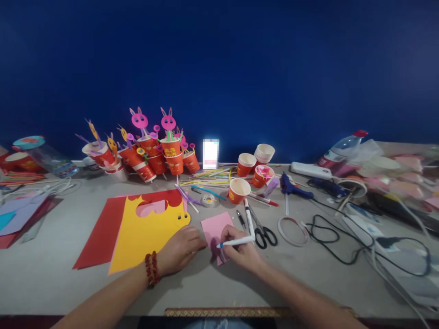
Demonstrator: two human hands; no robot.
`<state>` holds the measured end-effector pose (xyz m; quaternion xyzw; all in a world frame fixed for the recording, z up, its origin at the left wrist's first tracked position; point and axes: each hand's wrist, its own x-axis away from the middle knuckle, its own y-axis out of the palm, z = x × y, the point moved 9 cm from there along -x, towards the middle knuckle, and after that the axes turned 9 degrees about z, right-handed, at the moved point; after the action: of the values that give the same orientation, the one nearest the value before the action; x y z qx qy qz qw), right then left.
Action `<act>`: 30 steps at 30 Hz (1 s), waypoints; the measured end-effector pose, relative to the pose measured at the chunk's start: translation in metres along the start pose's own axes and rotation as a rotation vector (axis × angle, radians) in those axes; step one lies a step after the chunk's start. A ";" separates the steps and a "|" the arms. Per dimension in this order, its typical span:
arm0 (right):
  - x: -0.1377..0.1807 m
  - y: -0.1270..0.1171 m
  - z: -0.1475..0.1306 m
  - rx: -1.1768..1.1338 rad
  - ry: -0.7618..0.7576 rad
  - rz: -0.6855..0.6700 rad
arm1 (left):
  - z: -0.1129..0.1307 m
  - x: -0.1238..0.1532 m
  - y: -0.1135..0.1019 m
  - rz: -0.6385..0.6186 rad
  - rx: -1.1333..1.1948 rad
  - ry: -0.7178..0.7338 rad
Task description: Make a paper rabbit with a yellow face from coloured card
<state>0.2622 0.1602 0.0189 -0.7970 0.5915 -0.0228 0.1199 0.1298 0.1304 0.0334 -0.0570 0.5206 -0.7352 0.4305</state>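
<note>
My right hand (242,251) grips a white marker (236,241) with a blue tip. That tip rests at or just above a small pink sheet of paper (219,224) lying on the table. My left hand (181,249), with beads round its wrist, lies palm down, its fingers reaching to the sheet's left edge; it holds nothing that I can see. Beside it is a yellow sheet (137,242) with round cut-outs, on top of a red sheet (99,242). Black-handled scissors (265,236) and a black pen (241,219) lie to the right of the pink sheet.
Red paper cups with bunny figures (168,122) stand at the back left. A roll of tape (208,200) and a paper cup (239,192) sit beyond the pink sheet. To the right are a blue glue gun (294,188), a tape ring (292,231) and tangled black cables (329,235).
</note>
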 end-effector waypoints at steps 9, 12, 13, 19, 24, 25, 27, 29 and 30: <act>0.003 0.000 0.009 0.117 -0.131 0.056 | 0.003 -0.003 0.004 -0.054 -0.038 0.114; 0.002 0.000 0.007 0.147 -0.128 0.049 | 0.004 -0.004 0.003 -0.043 -0.039 0.121; 0.002 0.000 0.007 0.157 -0.127 0.049 | 0.004 -0.005 0.002 -0.033 -0.041 0.125; 0.003 0.001 0.006 0.198 -0.129 0.033 | 0.004 -0.004 0.004 -0.045 -0.057 0.115; 0.002 0.002 0.006 0.244 -0.136 0.031 | 0.002 -0.003 0.006 -0.055 -0.054 0.107; 0.002 0.002 0.005 0.247 -0.138 0.030 | 0.003 -0.003 0.006 -0.055 -0.053 0.107; 0.002 0.002 0.005 0.252 -0.141 0.033 | 0.003 -0.003 0.005 -0.056 -0.050 0.110; 0.002 0.002 0.005 0.262 -0.140 0.037 | 0.004 -0.003 0.005 -0.059 -0.047 0.109; 0.002 0.002 0.005 0.267 -0.139 0.037 | 0.004 -0.004 0.005 -0.057 -0.048 0.106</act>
<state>0.2620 0.1582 0.0134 -0.7626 0.5881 -0.0437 0.2658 0.1370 0.1298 0.0321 -0.0428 0.5584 -0.7363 0.3797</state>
